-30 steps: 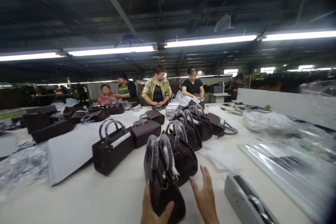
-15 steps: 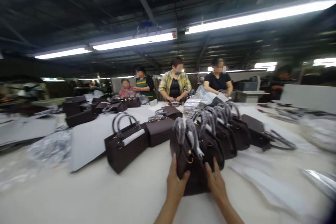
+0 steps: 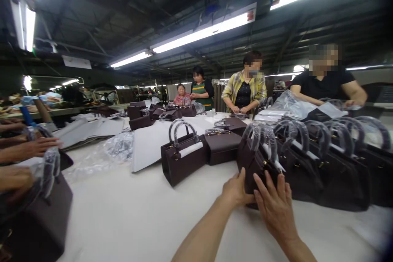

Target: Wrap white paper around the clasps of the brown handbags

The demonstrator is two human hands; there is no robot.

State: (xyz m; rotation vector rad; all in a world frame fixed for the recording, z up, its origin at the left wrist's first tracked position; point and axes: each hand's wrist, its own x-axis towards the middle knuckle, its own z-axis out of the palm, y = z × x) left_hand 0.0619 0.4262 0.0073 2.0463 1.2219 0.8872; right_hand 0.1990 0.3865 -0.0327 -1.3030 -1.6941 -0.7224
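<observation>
A dark brown handbag (image 3: pixel 245 161) stands upright in front of me, its two handles wrapped in clear plastic and a white strip near its top. My left hand (image 3: pixel 236 190) grips the lower left of this bag, thumb across the near end and fingers at the side, partly hidden. Against the bag's near right side lies my right hand (image 3: pixel 274 200), fingers stretched and slightly spread. Several similar bags (image 3: pixel 340 180) stand in a row just to the right, their handles also wrapped.
Another handbag (image 3: pixel 184 157) and a flap bag (image 3: pixel 224 147) stand left of centre on the white table (image 3: pixel 129 217). Co-workers' hands (image 3: pixel 37 147) are over a large bag (image 3: pixel 39 217) at the left edge. White sheets (image 3: pixel 153 143) and crumpled plastic (image 3: pixel 121 147) lie beyond.
My view has swung left, bringing in a co-worker's hands and bags at the left edge. The bag I handle now stands close beside the row; my right hand has flattened against it.
</observation>
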